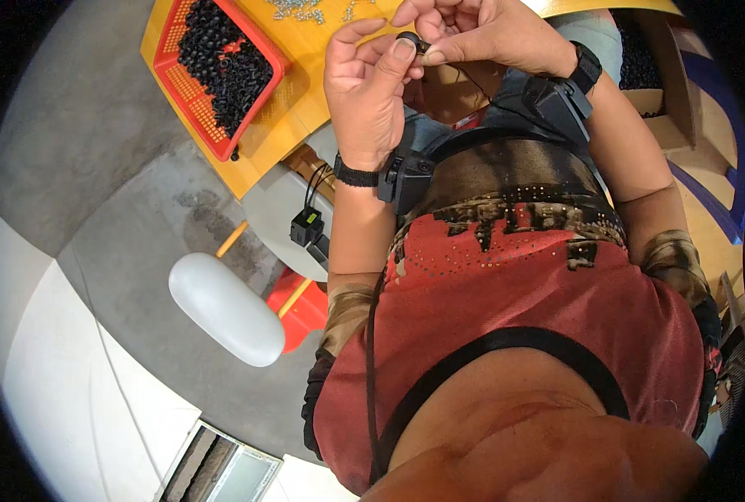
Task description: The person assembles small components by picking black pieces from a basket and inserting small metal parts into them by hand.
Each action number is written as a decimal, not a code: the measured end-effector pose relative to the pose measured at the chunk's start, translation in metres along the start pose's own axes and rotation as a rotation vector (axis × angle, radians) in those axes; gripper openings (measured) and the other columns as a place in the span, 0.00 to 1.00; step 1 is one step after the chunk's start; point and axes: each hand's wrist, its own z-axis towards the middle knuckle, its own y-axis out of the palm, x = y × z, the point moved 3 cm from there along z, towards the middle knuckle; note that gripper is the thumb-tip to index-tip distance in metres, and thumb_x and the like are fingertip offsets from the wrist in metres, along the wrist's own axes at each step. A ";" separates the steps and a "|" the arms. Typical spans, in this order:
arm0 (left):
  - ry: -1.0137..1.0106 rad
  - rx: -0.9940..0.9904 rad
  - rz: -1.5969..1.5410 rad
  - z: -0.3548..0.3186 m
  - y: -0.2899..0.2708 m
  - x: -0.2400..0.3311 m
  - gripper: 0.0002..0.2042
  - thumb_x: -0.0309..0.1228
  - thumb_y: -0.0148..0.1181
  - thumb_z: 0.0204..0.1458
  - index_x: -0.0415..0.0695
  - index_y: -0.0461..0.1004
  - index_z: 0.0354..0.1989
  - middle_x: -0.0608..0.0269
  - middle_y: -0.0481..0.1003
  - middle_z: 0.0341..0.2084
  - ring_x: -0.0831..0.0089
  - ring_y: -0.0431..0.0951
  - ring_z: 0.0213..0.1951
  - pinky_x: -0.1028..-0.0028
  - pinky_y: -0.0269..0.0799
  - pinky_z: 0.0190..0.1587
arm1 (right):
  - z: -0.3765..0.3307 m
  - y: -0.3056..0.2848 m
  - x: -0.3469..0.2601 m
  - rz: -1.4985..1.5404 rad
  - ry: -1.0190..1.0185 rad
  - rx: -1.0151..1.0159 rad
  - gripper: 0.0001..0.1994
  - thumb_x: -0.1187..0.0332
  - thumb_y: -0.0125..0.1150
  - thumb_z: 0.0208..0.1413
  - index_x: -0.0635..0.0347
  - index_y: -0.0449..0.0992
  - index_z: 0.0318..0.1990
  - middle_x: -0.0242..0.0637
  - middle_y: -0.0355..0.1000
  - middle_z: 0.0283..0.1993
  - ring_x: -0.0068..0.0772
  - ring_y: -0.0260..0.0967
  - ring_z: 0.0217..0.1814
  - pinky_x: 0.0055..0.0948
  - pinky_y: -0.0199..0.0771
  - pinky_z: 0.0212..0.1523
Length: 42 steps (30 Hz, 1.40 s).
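Above the near edge of the yellow table, my left hand (364,96) and my right hand (502,38) meet at a small black part. The left thumb and fingers pinch this round-headed black plastic piece (409,38). From the other side, my right thumb and forefinger close on its narrower end. Its exact kind is too small to make out, and the fingers cover much of it. To the left of my hands stands a red plastic basket (187,105) holding a heap of small black parts (234,75). Small silvery screws (297,8) lie scattered on the table (306,96) beyond my left hand.
A carton (678,92) with more dark parts stands at the right, beside a blue frame (724,109). On the left are a pale rounded seat or backrest (226,309), a red stool-like piece (301,314) and a small black device (307,226) with cables.
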 end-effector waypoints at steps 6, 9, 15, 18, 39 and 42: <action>-0.066 -0.055 -0.043 -0.001 -0.005 -0.001 0.22 0.20 0.64 0.54 0.45 0.62 0.54 0.51 0.78 0.38 0.72 0.78 0.33 0.75 0.75 0.37 | 0.007 0.003 -0.018 -0.359 -0.002 -0.115 0.18 0.76 0.69 0.54 0.61 0.78 0.54 0.24 0.67 0.32 0.18 0.63 0.33 0.18 0.64 0.36; -0.104 -0.107 -0.110 0.002 -0.012 -0.012 0.21 0.20 0.64 0.55 0.45 0.63 0.54 0.50 0.78 0.40 0.71 0.78 0.35 0.75 0.75 0.37 | 0.014 0.005 -0.026 -0.526 -0.111 -0.212 0.17 0.73 0.70 0.53 0.60 0.80 0.51 0.27 0.67 0.32 0.21 0.64 0.36 0.22 0.65 0.39; -0.181 -0.161 -0.203 -0.005 -0.009 -0.009 0.17 0.23 0.61 0.58 0.45 0.66 0.53 0.53 0.75 0.44 0.74 0.75 0.41 0.76 0.70 0.38 | 0.018 0.011 -0.026 -0.603 -0.263 -0.375 0.14 0.71 0.70 0.53 0.63 0.80 0.48 0.34 0.70 0.33 0.28 0.67 0.38 0.26 0.67 0.40; -0.242 -0.160 -0.328 -0.004 -0.010 -0.014 0.20 0.21 0.64 0.55 0.46 0.65 0.54 0.50 0.77 0.43 0.69 0.78 0.40 0.75 0.74 0.40 | 0.021 0.010 -0.019 -0.635 -0.524 -0.453 0.12 0.72 0.69 0.54 0.63 0.81 0.46 0.37 0.72 0.35 0.31 0.69 0.39 0.28 0.68 0.39; -0.226 -0.212 -0.376 -0.009 -0.023 -0.033 0.23 0.21 0.65 0.53 0.45 0.65 0.56 0.58 0.77 0.41 0.71 0.77 0.40 0.73 0.73 0.39 | 0.031 0.022 -0.028 -0.887 -0.706 -0.557 0.09 0.71 0.66 0.55 0.66 0.78 0.41 0.48 0.75 0.40 0.48 0.74 0.42 0.36 0.73 0.42; -0.253 -0.157 -0.396 -0.009 -0.025 -0.032 0.23 0.21 0.65 0.53 0.45 0.65 0.56 0.57 0.77 0.41 0.72 0.76 0.38 0.74 0.72 0.38 | 0.029 0.026 -0.034 -0.853 -0.448 -0.497 0.10 0.71 0.66 0.54 0.67 0.78 0.42 0.49 0.75 0.40 0.48 0.74 0.42 0.36 0.73 0.43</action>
